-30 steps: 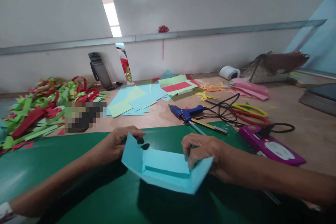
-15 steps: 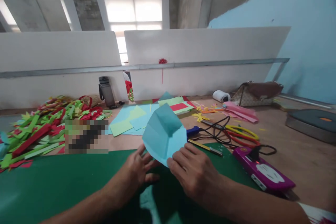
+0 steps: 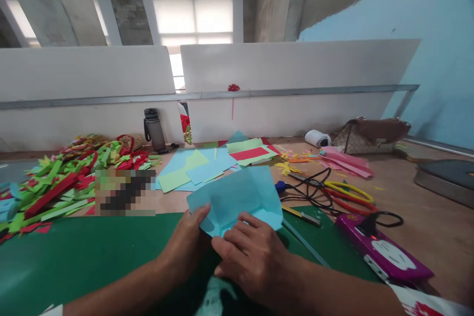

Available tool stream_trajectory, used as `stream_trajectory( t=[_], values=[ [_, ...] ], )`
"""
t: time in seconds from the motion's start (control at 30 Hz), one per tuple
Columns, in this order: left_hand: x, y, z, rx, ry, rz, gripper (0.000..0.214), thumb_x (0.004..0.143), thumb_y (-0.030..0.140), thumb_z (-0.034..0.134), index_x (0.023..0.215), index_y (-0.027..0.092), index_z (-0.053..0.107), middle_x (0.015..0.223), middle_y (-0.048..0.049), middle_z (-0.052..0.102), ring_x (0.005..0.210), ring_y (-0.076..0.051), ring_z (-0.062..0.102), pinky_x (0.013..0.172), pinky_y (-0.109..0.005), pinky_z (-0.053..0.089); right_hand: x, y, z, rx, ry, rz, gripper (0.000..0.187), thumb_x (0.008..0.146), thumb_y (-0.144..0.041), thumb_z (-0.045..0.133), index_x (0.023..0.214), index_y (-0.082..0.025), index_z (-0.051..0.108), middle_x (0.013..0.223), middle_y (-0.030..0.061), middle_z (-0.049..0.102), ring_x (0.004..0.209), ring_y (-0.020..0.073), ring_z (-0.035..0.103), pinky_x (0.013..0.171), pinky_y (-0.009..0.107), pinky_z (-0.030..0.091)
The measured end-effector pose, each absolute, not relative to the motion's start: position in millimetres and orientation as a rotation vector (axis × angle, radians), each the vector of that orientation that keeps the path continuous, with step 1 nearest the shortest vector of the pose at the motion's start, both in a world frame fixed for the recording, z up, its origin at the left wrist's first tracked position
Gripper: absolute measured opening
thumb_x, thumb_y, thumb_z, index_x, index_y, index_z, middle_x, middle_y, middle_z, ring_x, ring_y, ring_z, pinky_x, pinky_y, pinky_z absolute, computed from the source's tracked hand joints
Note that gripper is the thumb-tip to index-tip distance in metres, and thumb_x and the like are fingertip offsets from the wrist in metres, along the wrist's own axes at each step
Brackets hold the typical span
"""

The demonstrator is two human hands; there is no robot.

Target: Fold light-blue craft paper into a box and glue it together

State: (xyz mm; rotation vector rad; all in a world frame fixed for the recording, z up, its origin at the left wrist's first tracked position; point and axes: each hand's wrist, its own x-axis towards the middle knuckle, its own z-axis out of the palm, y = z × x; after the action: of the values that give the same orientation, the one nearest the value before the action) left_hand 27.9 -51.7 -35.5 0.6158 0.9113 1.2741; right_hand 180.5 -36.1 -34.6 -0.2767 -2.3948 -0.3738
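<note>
A folded light blue paper sheet (image 3: 237,197) stands tilted above the green cutting mat (image 3: 85,252), its upper part raised toward the camera. My left hand (image 3: 187,247) grips its lower left edge with thumb on the front. My right hand (image 3: 252,254) lies over the lower middle of the sheet, fingers stretched along the bottom fold and pressing it down.
A heap of green and red paper strips (image 3: 59,177) lies at left. Loose coloured sheets (image 3: 207,163) and a grey bottle (image 3: 154,131) sit behind. A blue glue gun (image 3: 282,186), cables, yellow-red scissors (image 3: 344,192), a purple power strip (image 3: 385,252) and a metal ruler (image 3: 301,215) lie right.
The blue sheet has been turned from an upright point to a wide, lower shape. Both hands shifted onto its bottom edge. The camera has tilted up since one second ago.
</note>
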Motion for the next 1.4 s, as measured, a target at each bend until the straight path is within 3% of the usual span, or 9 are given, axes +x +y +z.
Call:
stream_trajectory(
  t=[0.13,0.33,0.6,0.8,0.93,1.0,1.1,1.23,1.4],
  values=[
    [3,-37,-27,0.755,0.991,1.18,0.035,0.078,0.033,0.06,0.109,0.017,0.052,0.092,-0.0066,0.066,0.079,-0.023,0.064,0.07,-0.035,0.051,196,-31,-13,-0.287,-2.239,-0.147,0.019,0.089,-0.027,0.048,0.098,-0.012,0.056,0.077,0.0045,0.066,0.071,0.0152,0.059,0.075,0.034,0.044],
    [-44,-12,-17,0.82,1.321,1.024,0.047,0.068,0.037,0.071,0.103,0.016,0.048,0.094,-0.0085,0.065,0.083,-0.025,0.065,0.07,-0.036,0.053,220,-9,17,-0.569,-1.959,-0.014,0.017,0.085,-0.014,0.051,0.098,-0.022,0.058,0.087,-0.0003,0.066,0.08,0.0107,0.061,0.071,0.022,0.048],
    [-61,18,-15,1.067,1.464,0.792,0.046,0.064,0.049,0.07,0.091,0.016,0.051,0.086,-0.0052,0.062,0.074,-0.021,0.063,0.06,-0.03,0.051,221,19,-5,-0.515,-2.716,0.561,0.046,0.072,-0.002,0.056,0.115,-0.018,0.057,0.123,0.0071,0.055,0.115,0.0168,0.048,0.098,0.031,0.038],
    [-55,28,-14,1.424,1.372,0.661,0.048,0.071,0.058,0.057,0.084,0.013,0.06,0.077,-0.0062,0.063,0.066,-0.018,0.06,0.06,-0.029,0.048,207,10,-20,-0.545,-2.73,0.669,0.01,0.076,-0.012,0.059,0.078,-0.017,0.068,0.092,0.0048,0.061,0.093,0.0147,0.054,0.081,0.024,0.041],
    [-47,17,3,1.923,1.552,0.825,0.056,0.078,0.053,0.051,0.118,0.013,0.053,0.111,-0.0119,0.061,0.095,-0.024,0.058,0.08,-0.034,0.046,202,7,-26,-0.96,-2.661,0.59,0.015,0.077,-0.02,0.059,0.063,-0.015,0.062,0.071,0.0001,0.054,0.065,0.0105,0.05,0.058,0.021,0.036],
    [-39,1,10,2.113,1.629,0.897,0.052,0.083,0.05,0.046,0.117,0.012,0.055,0.113,-0.0127,0.06,0.097,-0.024,0.058,0.082,-0.036,0.045,203,8,-29,-1.122,-2.639,0.638,0.024,0.077,-0.026,0.057,0.056,-0.015,0.055,0.058,-0.0033,0.046,0.054,0.0087,0.043,0.051,0.021,0.031],
    [-23,-29,10,2.366,1.689,0.863,0.044,0.086,0.043,0.045,0.117,0.014,0.056,0.106,-0.0113,0.064,0.093,-0.024,0.058,0.081,-0.038,0.045,205,10,-30,-1.232,-2.594,0.797,0.032,0.076,-0.033,0.054,0.05,-0.016,0.045,0.048,-0.0062,0.034,0.045,0.0072,0.033,0.044,0.022,0.023],
    [-7,-55,-11,2.781,1.561,0.673,0.048,0.079,0.033,0.059,0.121,0.012,0.049,0.094,-0.0105,0.066,0.089,-0.026,0.056,0.085,-0.046,0.04,207,13,-32,-1.194,-2.545,1.086,0.028,0.073,-0.031,0.054,0.051,-0.017,0.043,0.047,-0.0071,0.033,0.044,0.0064,0.031,0.041,0.022,0.021],
    [-6,-48,-33,2.879,1.529,0.588,0.046,0.081,0.012,0.053,0.125,0.015,0.04,0.078,-0.0028,0.067,0.073,-0.019,0.057,0.094,-0.052,0.031,204,13,-30,-1.327,-2.451,1.343,0.032,0.076,-0.036,0.052,0.051,-0.018,0.042,0.04,-0.0075,0.035,0.038,0.0065,0.034,0.038,0.021,0.022]
  ],
)
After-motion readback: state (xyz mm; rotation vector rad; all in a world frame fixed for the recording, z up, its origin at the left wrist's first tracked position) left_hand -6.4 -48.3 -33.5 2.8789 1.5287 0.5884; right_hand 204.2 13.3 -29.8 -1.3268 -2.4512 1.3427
